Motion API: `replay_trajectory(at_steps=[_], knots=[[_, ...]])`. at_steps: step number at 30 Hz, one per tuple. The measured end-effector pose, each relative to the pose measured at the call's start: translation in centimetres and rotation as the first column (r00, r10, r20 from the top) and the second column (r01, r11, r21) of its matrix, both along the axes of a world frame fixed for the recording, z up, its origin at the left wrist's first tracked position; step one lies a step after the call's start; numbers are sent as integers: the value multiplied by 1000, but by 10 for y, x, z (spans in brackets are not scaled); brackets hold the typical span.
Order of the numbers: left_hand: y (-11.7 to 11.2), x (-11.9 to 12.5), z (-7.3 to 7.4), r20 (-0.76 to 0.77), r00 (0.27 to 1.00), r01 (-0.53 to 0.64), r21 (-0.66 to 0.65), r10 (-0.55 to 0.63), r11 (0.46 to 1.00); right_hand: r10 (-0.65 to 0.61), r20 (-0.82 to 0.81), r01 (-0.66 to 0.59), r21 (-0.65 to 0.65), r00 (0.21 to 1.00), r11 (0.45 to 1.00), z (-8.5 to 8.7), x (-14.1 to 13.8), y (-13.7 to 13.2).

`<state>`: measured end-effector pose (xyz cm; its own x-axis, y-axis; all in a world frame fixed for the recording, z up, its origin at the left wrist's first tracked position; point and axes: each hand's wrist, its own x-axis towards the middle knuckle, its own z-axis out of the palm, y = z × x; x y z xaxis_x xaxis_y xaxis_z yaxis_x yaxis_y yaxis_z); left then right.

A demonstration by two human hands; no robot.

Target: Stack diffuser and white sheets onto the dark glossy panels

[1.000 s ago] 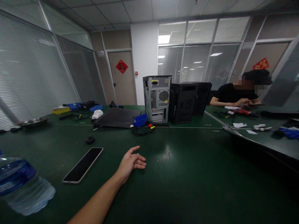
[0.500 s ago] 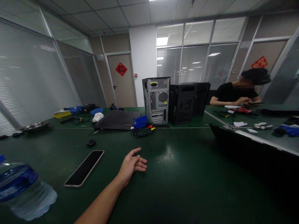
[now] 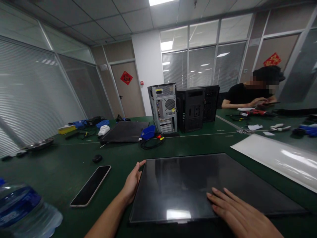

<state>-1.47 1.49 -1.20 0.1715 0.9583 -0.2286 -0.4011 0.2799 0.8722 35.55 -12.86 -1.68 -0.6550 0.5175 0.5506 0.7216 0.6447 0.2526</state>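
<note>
A flat black display panel point(image 3: 178, 185) with a glossy face and thin frame lies face up in front of me. My left hand point(image 3: 133, 181) is at its left edge, one finger stretched to the far left corner. The other fingers go out of sight at or under the edge, and the hand grips the panel there. Flat across the front right part of the screen lies my right hand point(image 3: 237, 211), fingers extended.
Left of the panel are a phone point(image 3: 91, 186), a small black round object point(image 3: 97, 158) and a large water bottle point(image 3: 27, 208). Computer cases point(image 3: 162, 109) stand behind. On the right lie a glossy white sheet point(image 3: 277, 158) and tools; a person point(image 3: 237, 96) sits beyond.
The panel, tilted up at the right before, now lies flat before me. My left hand has met its left edge. My right hand has come into view on the screen.
</note>
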Motion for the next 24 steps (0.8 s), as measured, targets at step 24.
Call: replay_trajectory(at_steps=[24], knots=[[8,-8,-2,-12,999,-41,62,42,997,-944,-29,824,-480,327,300,-35,238,103]])
